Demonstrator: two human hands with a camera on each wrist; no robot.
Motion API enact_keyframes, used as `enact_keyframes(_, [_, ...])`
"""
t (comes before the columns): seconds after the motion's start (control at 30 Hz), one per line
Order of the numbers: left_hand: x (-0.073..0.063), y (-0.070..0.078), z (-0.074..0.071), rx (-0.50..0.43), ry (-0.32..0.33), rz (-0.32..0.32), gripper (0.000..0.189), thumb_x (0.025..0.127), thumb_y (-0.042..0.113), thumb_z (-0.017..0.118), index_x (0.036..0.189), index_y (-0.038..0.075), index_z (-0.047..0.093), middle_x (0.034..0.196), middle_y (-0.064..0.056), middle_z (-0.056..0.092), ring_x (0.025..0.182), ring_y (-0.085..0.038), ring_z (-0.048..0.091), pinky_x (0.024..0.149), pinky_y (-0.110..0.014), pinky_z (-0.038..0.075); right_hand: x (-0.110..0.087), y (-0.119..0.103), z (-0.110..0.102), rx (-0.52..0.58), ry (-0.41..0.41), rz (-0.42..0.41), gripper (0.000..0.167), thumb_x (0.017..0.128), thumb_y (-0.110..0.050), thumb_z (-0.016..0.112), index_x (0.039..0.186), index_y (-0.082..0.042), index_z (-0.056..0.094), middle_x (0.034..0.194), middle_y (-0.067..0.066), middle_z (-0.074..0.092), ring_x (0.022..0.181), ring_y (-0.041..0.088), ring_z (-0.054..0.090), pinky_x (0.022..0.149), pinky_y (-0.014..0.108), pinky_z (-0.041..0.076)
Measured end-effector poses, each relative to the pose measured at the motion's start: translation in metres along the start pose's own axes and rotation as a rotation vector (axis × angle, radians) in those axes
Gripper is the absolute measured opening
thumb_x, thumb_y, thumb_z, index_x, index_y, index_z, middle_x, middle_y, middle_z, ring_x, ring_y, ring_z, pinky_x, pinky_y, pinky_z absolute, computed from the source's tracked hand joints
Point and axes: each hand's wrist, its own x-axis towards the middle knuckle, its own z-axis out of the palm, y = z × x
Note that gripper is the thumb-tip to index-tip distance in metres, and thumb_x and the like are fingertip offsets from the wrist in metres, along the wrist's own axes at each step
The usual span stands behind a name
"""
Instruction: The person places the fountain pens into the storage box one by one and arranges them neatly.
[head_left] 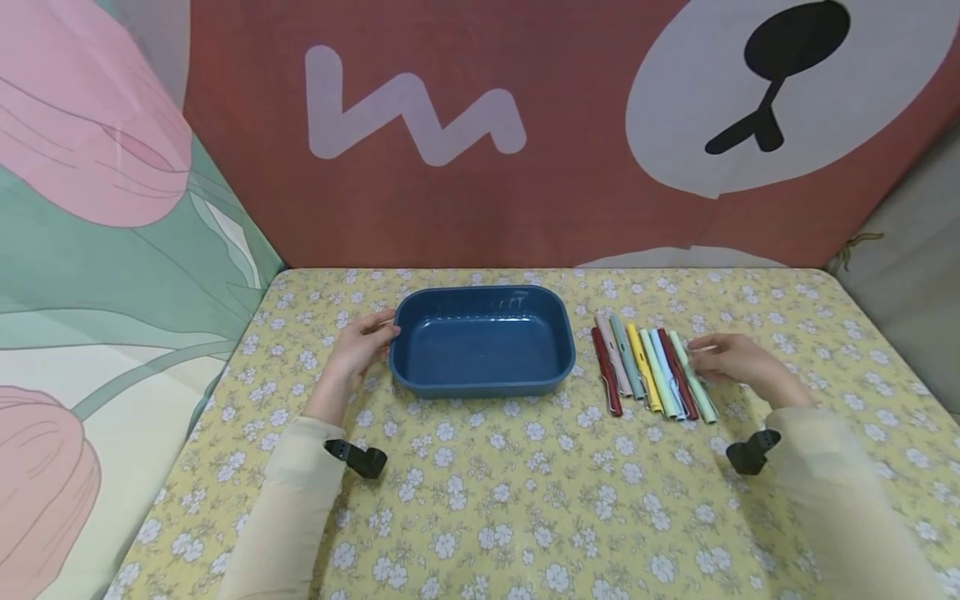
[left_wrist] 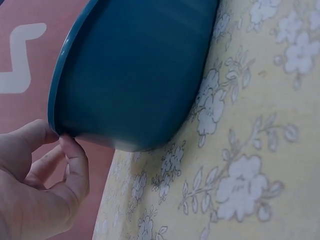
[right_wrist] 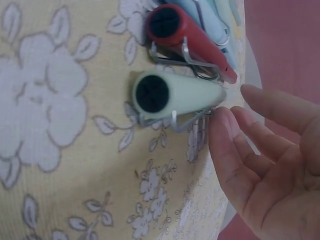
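A dark blue rectangular tray (head_left: 480, 390) stands on the table, its inside bare. At its left end my left hand (head_left: 360, 346) pinches the rim between thumb and fingers, as the left wrist view shows up close. To the right of the tray lies a row of several pens with wire clips, in red, pink, teal, yellow, pale green and light blue. My right hand (head_left: 727, 360) is beside the rightmost one, a pale green pen (right_wrist: 187, 95). Its fingers are loosely bent near the pen's far end and hold nothing. Next to that pen lies a dark red pen (right_wrist: 192, 37).
A yellow flowered cloth (head_left: 495, 500) covers the table. Behind it rises a reddish-brown printed backdrop (head_left: 570, 208), with a floral panel (head_left: 150, 275) on the left and a grey one at the right. A small black camera sits on each wrist.
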Motion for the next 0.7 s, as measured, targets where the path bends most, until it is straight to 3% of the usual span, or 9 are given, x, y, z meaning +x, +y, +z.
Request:
enact_keyframes(0.2, [0.0001,-0.0002,-0.0003,-0.013,0.003,-0.008,0.049,0.098,0.016,0.052,0.146,0.012,0.042,0.123,-0.004,0.051,0.079,0.002,0.057,0.069,-0.014,0.051,0.0006,0.0016,0.0025,-0.03,-0.016,0.02,0.06,0.098,-0.026,0.053,0.141,0.012,0.035,0.134,0.035,0.046,0.094,0.011,0.064,0.085,0.036,0.057])
enact_keyframes(0.47, [-0.0008,0.0,-0.0024,-0.045,-0.007,-0.008,0.048,0.099,0.018,0.052,0.145,0.013,0.042,0.123,-0.004,0.054,0.075,0.005,0.059,0.066,-0.011,0.051,0.0046,0.0016,0.0045,-0.061,-0.007,0.06,0.061,0.094,-0.024,0.057,0.137,0.014,0.037,0.129,0.037,0.048,0.084,0.006,0.063,0.077,0.031,0.058])
enact_keyframes(0.7, [-0.0001,-0.0013,-0.0025,-0.075,-0.008,-0.003,0.047,0.098,0.014,0.054,0.144,0.011,0.044,0.1,0.006,0.058,0.062,0.003,0.057,0.058,-0.012,0.05,0.0059,-0.0011,0.0069,-0.046,-0.003,0.071,0.059,0.094,-0.02,0.057,0.136,0.016,0.036,0.123,0.035,0.051,0.08,0.006,0.061,0.075,0.03,0.058])
